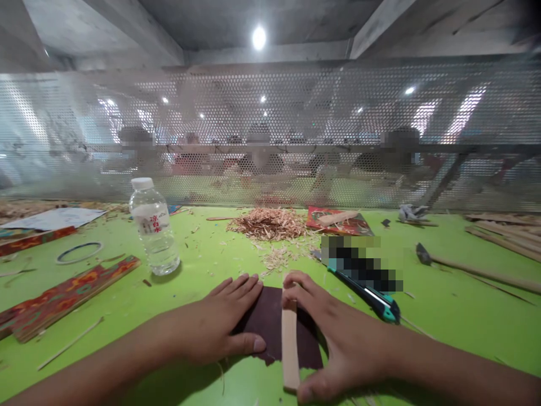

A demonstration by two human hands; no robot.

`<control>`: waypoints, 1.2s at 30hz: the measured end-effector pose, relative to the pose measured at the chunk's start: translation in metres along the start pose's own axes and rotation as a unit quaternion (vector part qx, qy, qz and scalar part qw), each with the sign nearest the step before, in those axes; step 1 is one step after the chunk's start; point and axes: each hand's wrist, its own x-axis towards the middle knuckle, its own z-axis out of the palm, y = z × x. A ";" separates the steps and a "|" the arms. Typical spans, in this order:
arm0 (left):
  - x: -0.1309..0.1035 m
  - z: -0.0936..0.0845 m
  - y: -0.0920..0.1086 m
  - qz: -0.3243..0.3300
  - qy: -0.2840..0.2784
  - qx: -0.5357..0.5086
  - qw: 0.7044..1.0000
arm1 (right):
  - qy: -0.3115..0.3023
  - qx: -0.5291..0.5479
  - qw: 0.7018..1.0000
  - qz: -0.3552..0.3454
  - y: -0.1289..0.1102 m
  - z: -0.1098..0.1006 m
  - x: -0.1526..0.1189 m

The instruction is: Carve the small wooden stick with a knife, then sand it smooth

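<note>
A dark brown sheet of sandpaper point(270, 316) with a ragged near edge lies on the green table in front of me. My left hand point(224, 318) rests flat on its left side, fingers stretched out and thumb over the near left part. On the sheet's right half is a pale wooden strip point(289, 344), its near end past the torn edge. My right hand point(333, 332) grips this strip, fingers curled over the far end and thumb at the near end. Part of the sheet is hidden under both hands.
A water bottle point(155, 231) stands at left, near a patterned red board point(76, 296) and a tape ring point(79, 253). Wood shavings point(270, 223) are heaped ahead. Rightward lie a utility knife point(367, 293) and a long-handled tool point(477, 268). A perforated metal screen point(262, 129) closes off the back.
</note>
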 end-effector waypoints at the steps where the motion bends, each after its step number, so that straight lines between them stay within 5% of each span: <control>1: 0.000 0.000 0.000 0.002 0.003 -0.003 1.000 | -0.003 0.002 1.000 0.004 0.000 0.000 -0.001; 21: 0.000 -0.001 0.001 -0.001 -0.007 0.007 1.000 | -0.036 0.015 0.996 0.077 -0.007 0.000 0.005; 36: 0.000 0.002 -0.001 0.008 0.011 -0.008 1.000 | 0.062 -0.022 0.995 0.080 0.011 0.000 0.013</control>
